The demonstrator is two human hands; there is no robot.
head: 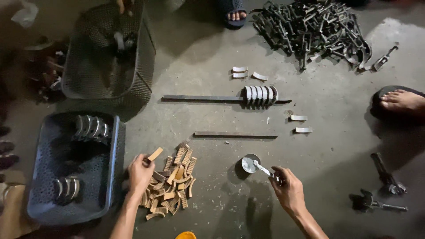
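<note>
My left hand [140, 173] holds a curved tan lining piece [155, 154] just above a heap of similar tan curved pieces [172, 186] on the concrete floor. My right hand [288, 189] grips the handle of a small brush [265, 170] whose tip rests in a small round metal tin [249, 163]. Beyond the hands lies a flat metal bar [234, 134]. Farther off a second bar [199, 98] carries a row of curved metal shoes [260, 94].
A blue basket [113, 168] at the left holds curved metal shoes. A dark mesh basket [146, 57] stands behind it. A pile of metal parts [310, 31] lies at top right. Loose shoes [301, 124], tools [385, 177], and other people's feet [400, 101] are around.
</note>
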